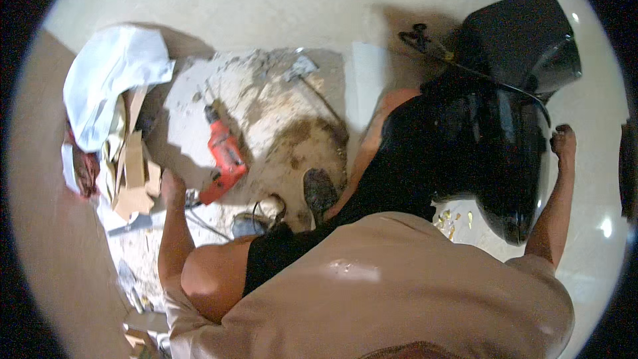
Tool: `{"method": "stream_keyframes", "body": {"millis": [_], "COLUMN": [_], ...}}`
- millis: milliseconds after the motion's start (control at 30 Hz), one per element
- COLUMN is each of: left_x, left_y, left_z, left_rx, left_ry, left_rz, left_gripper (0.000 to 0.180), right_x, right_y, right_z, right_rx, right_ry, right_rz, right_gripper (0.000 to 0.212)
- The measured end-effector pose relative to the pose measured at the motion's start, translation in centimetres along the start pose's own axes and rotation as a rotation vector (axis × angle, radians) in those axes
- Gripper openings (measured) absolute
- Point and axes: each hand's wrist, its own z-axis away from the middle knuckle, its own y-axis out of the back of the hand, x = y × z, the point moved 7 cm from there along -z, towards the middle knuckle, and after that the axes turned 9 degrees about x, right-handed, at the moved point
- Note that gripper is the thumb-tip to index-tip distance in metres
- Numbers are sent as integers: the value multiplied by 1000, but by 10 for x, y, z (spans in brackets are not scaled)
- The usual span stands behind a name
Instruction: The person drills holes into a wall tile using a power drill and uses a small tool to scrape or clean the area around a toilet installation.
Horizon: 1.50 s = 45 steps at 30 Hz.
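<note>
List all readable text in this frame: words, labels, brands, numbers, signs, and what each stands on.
No readable text anywhere in the view.
Red drill: dark patch on its body, too small and blurred to tell whether it is a label.
Yellow patch by the dark cord: too small to tell whether it bears print.
White crumpled sheet or bag: no lettering to make out.
Cardboard pieces: no lettering to make out.

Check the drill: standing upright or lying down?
Lying down: the drill stretches lengthwise over the dusty floor, its body red. Running or not, I cannot tell.
</note>
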Motion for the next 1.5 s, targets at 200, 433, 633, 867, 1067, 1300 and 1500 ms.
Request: {"method": "stream_keyframes", "body": {"millis": [200, 433, 633, 867, 1067, 1300, 1500], "left_x": [-20, 22, 73, 28, 140, 430, 710], "left_y": [28, 75, 121, 215, 385, 520, 572], "left_z": [18, 37, 52, 138, 109, -6, -53], "left_rx": [-19, 117, 186, 293, 655, 559, 335], "left_ry": [117, 276, 62, 811, 464, 31, -738], "left_rz": [156, 298, 291, 1181, 1243, 1335, 1088], "left_gripper": [34, 30, 21, 24, 21, 33, 16], "right_x": [-27, -368, -662, -751, -731, -656, -570], "right_y": [-5, 192, -6, -71, -39, 48, 67], "right_z": [-14, 65, 171, 222, 210, 174, 139], "right_rx": [22, 517, -520, -357, -639, -1011, -585], "right_ry": [-157, 501, 818, 693, 657, 380, 311], "right_rz": [240, -832, -779, -649, -1064, -1794, -2050], "right_gripper": [51, 27, 29, 42, 41, 41, 47]}}
